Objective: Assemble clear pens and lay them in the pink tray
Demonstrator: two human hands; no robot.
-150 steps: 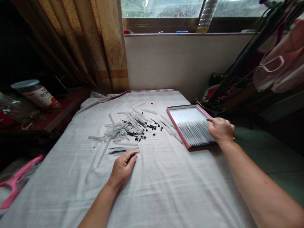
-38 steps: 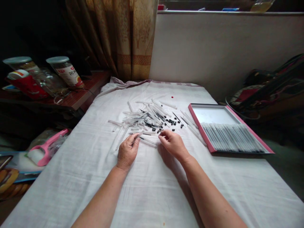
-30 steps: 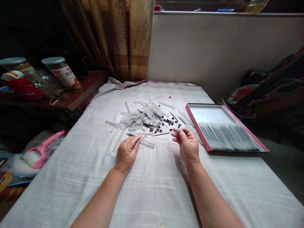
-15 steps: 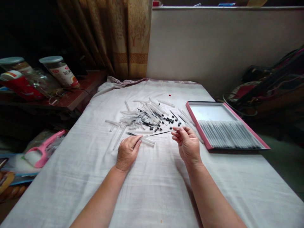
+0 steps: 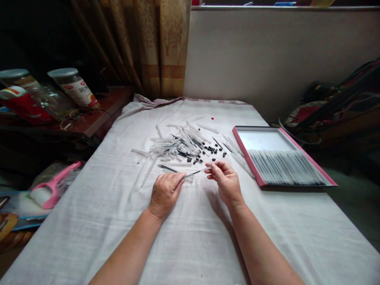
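Above the near side of a loose pile, my left hand [image 5: 166, 193] is closed on a clear pen barrel [image 5: 187, 175], most of which its fingers hide. Opposite it, my right hand [image 5: 226, 183] pinches the pale end of a thin pen refill [image 5: 196, 172]. The dark part of the refill runs leftward into the barrel's mouth. Just beyond the hands lie clear pen barrels [image 5: 192, 132], black refills [image 5: 168, 168] and small black caps [image 5: 213, 150], several of each.
A pink-edged box [image 5: 249, 158] on the right holds a row of pens [image 5: 286, 168]. One red piece [image 5: 212, 118] lies at the back of the white cloth [image 5: 190, 237]. Jars [image 5: 77, 93] stand on a side table at left, above a pink-handled object [image 5: 55, 190].
My right hand has moved left and slightly down, toward my left hand. Less of the refill's dark length shows between them. My left hand has shifted slightly right and down.
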